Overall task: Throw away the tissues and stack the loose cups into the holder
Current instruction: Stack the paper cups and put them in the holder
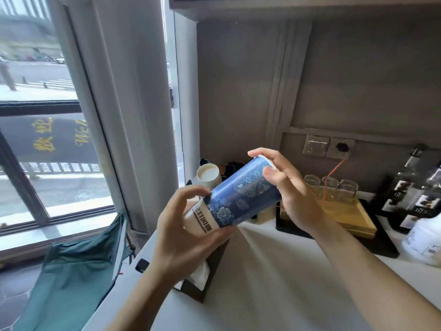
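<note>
I hold two paper cups tilted in the air above the white counter (274, 283). My right hand (286, 187) grips the rim end of a blue flowered cup (241, 197). A white cup (202, 220) with dark lettering sits partly inside the blue one, and my left hand (183, 232) is closed around it. Behind them another white cup (209, 175) stands tilted in a dark holder (229, 167) at the counter's back corner. A dark tissue box (205, 280) with a white tissue (199, 274) sticking out lies below my left hand.
Three empty glasses (330, 187) stand on a yellow tray (346, 216) at the right. Bottles (415, 187) and a white jug (424, 240) crowd the far right. Wall sockets (328, 145) sit above. A green fabric chair (78, 271) and a window are at the left.
</note>
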